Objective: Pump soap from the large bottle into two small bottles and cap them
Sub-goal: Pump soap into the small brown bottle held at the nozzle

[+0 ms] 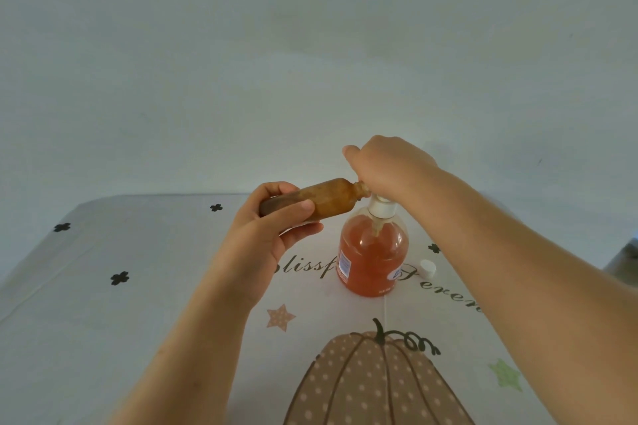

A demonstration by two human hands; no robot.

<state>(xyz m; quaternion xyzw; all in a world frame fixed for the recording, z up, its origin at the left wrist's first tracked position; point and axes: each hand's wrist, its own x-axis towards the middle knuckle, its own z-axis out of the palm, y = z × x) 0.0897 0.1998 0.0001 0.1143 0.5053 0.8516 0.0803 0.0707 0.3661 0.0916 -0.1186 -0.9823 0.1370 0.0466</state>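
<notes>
1. 2 bottles are in play. Your left grip point(272, 224) is curled round the lower body of the small bottle point(328, 198), thumb on top and fingers beneath. It holds the bottle in the air, almost on its side, with the open neck at the pump spout.
2. Your right grip point(386, 169) covers the pump head of the large bottle point(373, 259). The fingers are hidden, so I cannot tell whether they clasp the head or only press it.
3. The large bottle stands upright on the worktop point(138, 286), mostly full of orange soap. Expect it to be heavy and steady; push straight down so it does not tip.
4. The small bottle looks light, stiff and smooth, and probably slick if soap smears it. Hold it at mid-body, as you do now.
5. 1 white cap point(427, 267) lies on the worktop near the large bottle, to its right. It is tiny and may roll, so pinch it by its sides.
6. The 2nd small bottle is not in view.
</notes>
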